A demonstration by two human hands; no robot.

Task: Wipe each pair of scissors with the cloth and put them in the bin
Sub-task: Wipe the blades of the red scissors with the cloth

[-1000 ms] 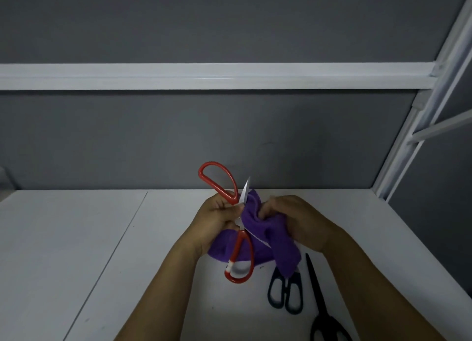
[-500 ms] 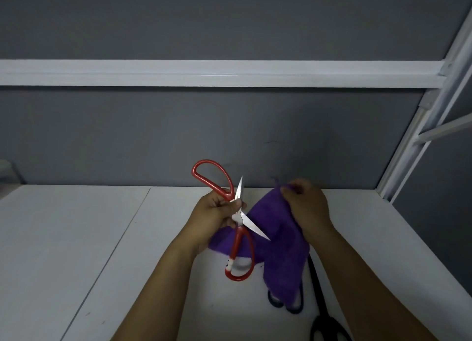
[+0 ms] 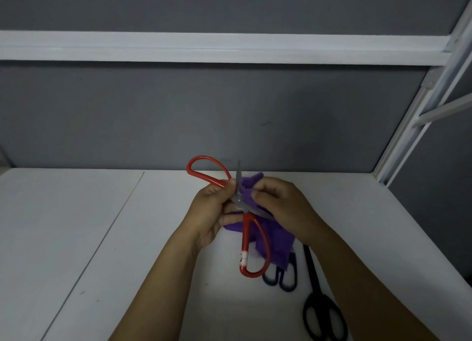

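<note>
My left hand [image 3: 214, 207] grips the red-handled scissors [image 3: 246, 241] near their pivot, above the white table [image 3: 102, 238]. Their blades are spread apart, one pointing up, the other running right under the cloth. One red loop sticks up to the left, the other hangs down. My right hand [image 3: 281, 207] pinches the purple cloth [image 3: 278, 248] against the blades; the cloth hangs below both hands. No bin is in view.
A dark blue-handled pair of scissors [image 3: 281, 279] lies on the table, partly under the cloth. A long black pair [image 3: 321, 312] lies to its right, near the table's right edge. A grey wall and a white frame [image 3: 419, 126] stand behind.
My right hand has come back down and left with the cloth, from holding it spread out beside the scissors to pressing it on the blades. The left hand has barely moved.
</note>
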